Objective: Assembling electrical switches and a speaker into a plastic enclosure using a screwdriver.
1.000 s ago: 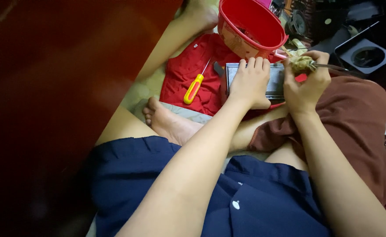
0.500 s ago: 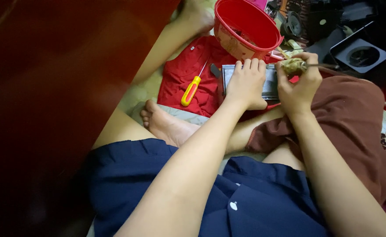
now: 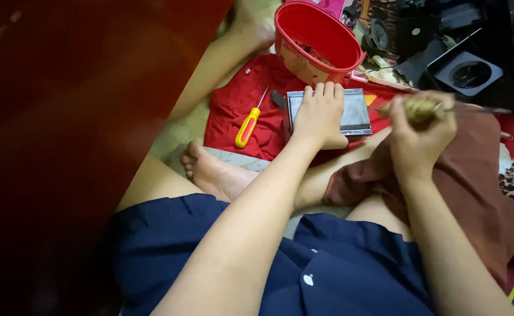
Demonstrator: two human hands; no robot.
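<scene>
Your right hand (image 3: 421,137) just lifted off the flat grey metal box (image 3: 353,111) and swung right, grip closed round a worn wooden-handled tool (image 3: 416,109). Left hand (image 3: 320,114) still pins the box flat, fingers spread, on the red cloth (image 3: 233,105) near the red plastic bucket (image 3: 315,41).

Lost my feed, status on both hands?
Left hand flat on grey metal box. Right hand grips blurred tool handle. Yellow screwdriver lying aside.

Our left hand (image 3: 320,114) pressing flat on a grey metal box (image 3: 356,112), our right hand (image 3: 422,136) gripping a blurred brownish tool (image 3: 414,108), yellow-handled screwdriver (image 3: 248,124) on red cloth (image 3: 233,105), red bucket (image 3: 315,41) just beyond.
</scene>
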